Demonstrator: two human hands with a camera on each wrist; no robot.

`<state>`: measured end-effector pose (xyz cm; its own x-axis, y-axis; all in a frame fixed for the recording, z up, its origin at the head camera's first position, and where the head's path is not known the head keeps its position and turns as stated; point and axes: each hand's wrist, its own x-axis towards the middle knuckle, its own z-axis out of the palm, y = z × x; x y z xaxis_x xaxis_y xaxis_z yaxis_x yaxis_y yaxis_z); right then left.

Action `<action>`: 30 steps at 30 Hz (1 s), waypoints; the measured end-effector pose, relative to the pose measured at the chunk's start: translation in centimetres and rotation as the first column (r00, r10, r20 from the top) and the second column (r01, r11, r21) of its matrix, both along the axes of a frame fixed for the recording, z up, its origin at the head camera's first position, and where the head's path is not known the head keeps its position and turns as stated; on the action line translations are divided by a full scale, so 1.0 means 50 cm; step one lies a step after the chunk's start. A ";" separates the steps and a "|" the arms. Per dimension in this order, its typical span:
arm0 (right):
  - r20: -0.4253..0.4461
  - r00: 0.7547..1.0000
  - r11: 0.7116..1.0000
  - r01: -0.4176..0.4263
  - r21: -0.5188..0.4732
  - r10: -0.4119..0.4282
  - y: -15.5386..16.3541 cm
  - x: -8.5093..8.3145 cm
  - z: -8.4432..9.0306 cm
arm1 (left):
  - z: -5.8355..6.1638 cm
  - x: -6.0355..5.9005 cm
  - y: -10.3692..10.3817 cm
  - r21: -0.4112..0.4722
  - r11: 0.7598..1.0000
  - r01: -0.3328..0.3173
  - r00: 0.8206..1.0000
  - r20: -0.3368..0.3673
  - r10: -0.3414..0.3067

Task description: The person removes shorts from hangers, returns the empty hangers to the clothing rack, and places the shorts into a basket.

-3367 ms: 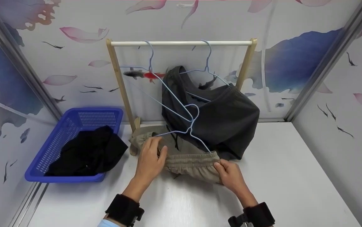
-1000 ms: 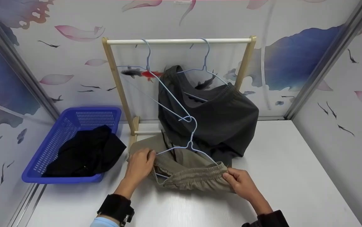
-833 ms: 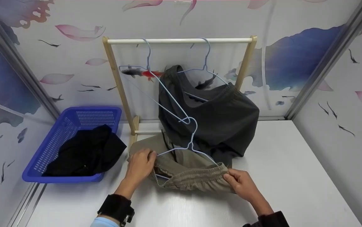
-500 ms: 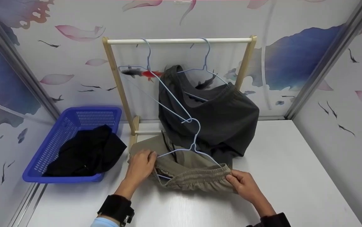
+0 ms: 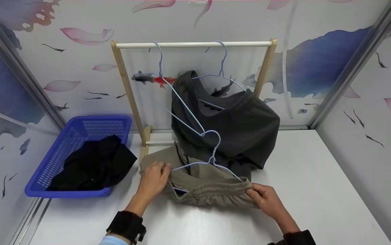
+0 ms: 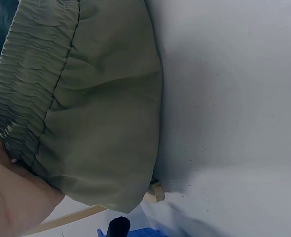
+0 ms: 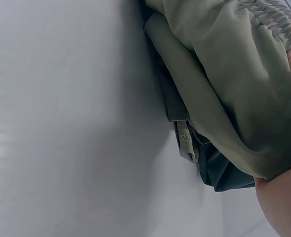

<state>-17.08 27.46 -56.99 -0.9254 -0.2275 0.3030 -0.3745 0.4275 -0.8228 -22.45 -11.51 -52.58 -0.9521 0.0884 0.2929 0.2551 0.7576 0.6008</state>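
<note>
Khaki shorts [image 5: 215, 197] with a gathered elastic waistband and a dark drawstring are held low over the table. A light blue wire hanger [image 5: 213, 160] sits inside the waistband, its hook standing up free of the rail. My left hand [image 5: 152, 180] grips the left end of the waistband where the hanger's arm goes in. At the opposite end, my right hand [image 5: 268, 200] pinches the waistband between thumb and fingers. The left wrist view shows the gathered waistband [image 6: 29, 74] against that hand; the right wrist view shows the cloth [image 7: 254, 98] draping beside the other.
Behind stands a wooden rack [image 5: 122, 68] with a white rail [image 5: 195, 44]. Dark grey shorts [image 5: 229, 132] hang there on one hanger; a bare blue hanger [image 5: 181, 98] hangs to their left. A blue basket [image 5: 69, 194] on the left holds black clothing [image 5: 93, 163].
The shorts and hanger have come toward me, away from the rack, since the oldest frame. Lately the waistband has been drawn slightly rightward with my right hand, and the hanger has shifted right.
</note>
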 end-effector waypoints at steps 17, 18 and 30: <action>0.000 0.998 0.998 0.067 0.005 -0.067 0.009 -0.004 0.003 | 0.014 0.002 0.007 0.022 0.999 0.032 0.999 -0.029 -0.031; -0.006 0.997 0.997 0.071 0.005 -0.071 0.008 -0.004 0.006 | 0.016 0.003 0.007 0.023 0.999 0.032 0.999 -0.034 -0.031; 0.036 0.995 0.995 0.094 0.027 -0.094 -0.001 -0.004 0.025 | 0.043 0.013 0.010 0.007 0.999 0.035 0.995 -0.098 -0.035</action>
<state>-17.30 27.43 -55.76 -0.9537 -0.1462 0.2629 -0.3007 0.4805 -0.8238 -21.80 -10.99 -50.45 -0.9151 0.1183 0.3854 0.3394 0.7421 0.5780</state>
